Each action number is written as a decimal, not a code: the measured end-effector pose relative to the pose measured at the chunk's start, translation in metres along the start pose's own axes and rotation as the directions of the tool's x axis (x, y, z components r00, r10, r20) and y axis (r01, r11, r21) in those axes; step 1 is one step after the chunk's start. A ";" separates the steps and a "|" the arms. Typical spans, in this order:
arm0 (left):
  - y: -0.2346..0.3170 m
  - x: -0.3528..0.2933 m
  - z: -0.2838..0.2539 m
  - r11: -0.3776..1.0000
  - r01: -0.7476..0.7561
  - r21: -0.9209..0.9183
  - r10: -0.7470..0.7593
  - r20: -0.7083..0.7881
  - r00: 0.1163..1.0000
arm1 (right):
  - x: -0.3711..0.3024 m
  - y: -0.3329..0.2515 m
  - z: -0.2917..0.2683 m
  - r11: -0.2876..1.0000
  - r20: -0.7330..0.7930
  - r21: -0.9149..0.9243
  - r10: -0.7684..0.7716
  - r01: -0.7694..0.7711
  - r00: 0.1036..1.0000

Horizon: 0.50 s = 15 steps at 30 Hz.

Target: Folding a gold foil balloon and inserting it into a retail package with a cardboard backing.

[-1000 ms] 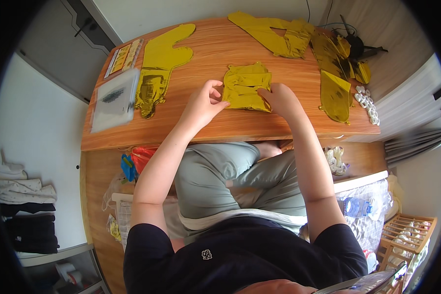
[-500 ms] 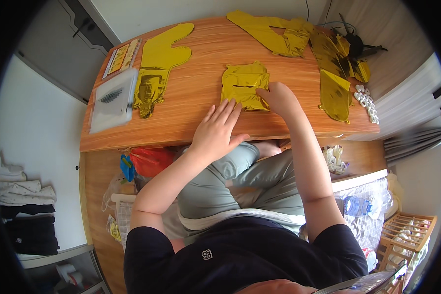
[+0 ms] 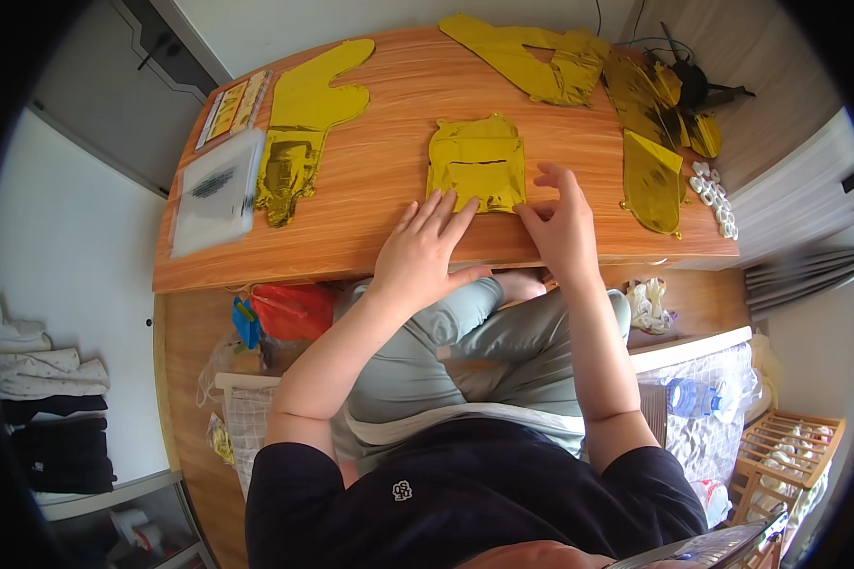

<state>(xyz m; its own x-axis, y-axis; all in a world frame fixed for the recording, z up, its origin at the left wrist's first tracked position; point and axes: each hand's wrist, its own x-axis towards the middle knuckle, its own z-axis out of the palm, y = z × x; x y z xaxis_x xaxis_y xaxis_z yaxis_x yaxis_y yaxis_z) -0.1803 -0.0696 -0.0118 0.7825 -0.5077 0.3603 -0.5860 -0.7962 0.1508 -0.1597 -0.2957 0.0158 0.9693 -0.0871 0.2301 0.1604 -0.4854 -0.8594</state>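
Foil balloon (image 3: 477, 147), gold, deflated and folded into a squarish packet, is lying flat on the wood-grain table (image 3: 399, 114), just beyond the left hand (image 3: 419, 248) and just beyond and to the left of the right hand (image 3: 567, 232). The left hand is lying palm down, its fingers reaching out straight and slightly spread, their tips resting on the packet's near edge toward its left side. The right hand is holding its thumb and fingers apart, the thumb tip sitting at the packet's near right corner; whether it is pressing there, one cannot tell. A narrow dark gap is running across the packet beyond both hands.

Farther beyond the left hand and to its left, a curved gold foil piece (image 3: 318, 95) is spreading out, its nearer end crumpling. Left of that hand, a clear plastic pouch (image 3: 216, 194) is lying near the table's edge. Well beyond the right hand, an angular gold foil piece (image 3: 484, 45) is lying flat. Right of the right hand, a rounded gold foil piece (image 3: 652, 185) is resting near a cluster of white rings (image 3: 714, 199), and a black router (image 3: 695, 87) is standing beyond them.
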 end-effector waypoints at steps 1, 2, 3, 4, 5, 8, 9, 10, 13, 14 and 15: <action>0.001 0.001 -0.001 1.000 -0.001 0.011 0.001 -0.001 1.000 | -0.002 0.002 0.002 0.999 -0.021 -0.014 -0.042 0.042 0.999; 0.000 0.001 0.000 1.000 -0.003 0.009 0.003 0.001 1.000 | -0.004 0.002 0.003 0.999 -0.023 -0.014 -0.039 0.039 0.999; 0.000 0.001 0.002 1.000 0.002 0.013 -0.002 -0.001 1.000 | -0.006 0.002 0.004 0.998 -0.042 -0.031 -0.053 0.052 0.998; 0.000 0.001 0.003 1.000 0.009 0.018 -0.009 -0.003 1.000 | -0.007 0.003 0.005 0.997 -0.058 -0.047 -0.068 0.066 0.996; 0.000 0.001 0.003 1.000 0.008 0.018 -0.008 -0.001 1.000 | -0.008 0.004 0.007 0.997 -0.059 -0.047 -0.067 0.064 0.996; 0.002 0.002 0.004 1.000 0.025 0.013 -0.025 -0.002 1.000 | -0.010 0.010 0.010 0.996 -0.077 0.002 -0.091 0.092 0.993; 0.002 0.003 0.004 0.999 0.028 0.018 -0.027 -0.002 1.000 | -0.011 0.012 0.010 0.977 -0.116 -0.150 -0.168 0.149 0.979; 0.002 0.003 0.004 0.999 0.031 0.023 -0.031 0.000 1.000 | -0.012 0.013 0.010 0.934 -0.143 -0.299 -0.247 0.196 0.958; 0.001 0.001 0.004 0.999 0.025 0.027 -0.024 -0.025 0.999 | -0.012 0.011 0.008 0.903 -0.103 -0.421 -0.144 0.088 0.984; 0.001 0.001 0.004 0.999 0.026 0.027 -0.025 -0.025 0.999 | -0.012 0.009 0.007 0.903 -0.102 -0.421 -0.144 0.088 0.984; 0.001 0.001 0.004 0.999 0.026 0.034 -0.025 -0.025 0.999 | -0.011 0.007 0.006 0.900 -0.091 -0.430 -0.121 0.071 0.989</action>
<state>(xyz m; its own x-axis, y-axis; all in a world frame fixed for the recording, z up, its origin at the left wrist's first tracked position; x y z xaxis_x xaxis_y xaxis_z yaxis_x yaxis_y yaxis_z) -0.1795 -0.0721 -0.0153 0.7914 -0.4791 0.3796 -0.5580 -0.8198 0.1288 -0.1681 -0.2927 0.0046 0.9218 -0.1063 0.3728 0.1325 -0.8174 -0.5606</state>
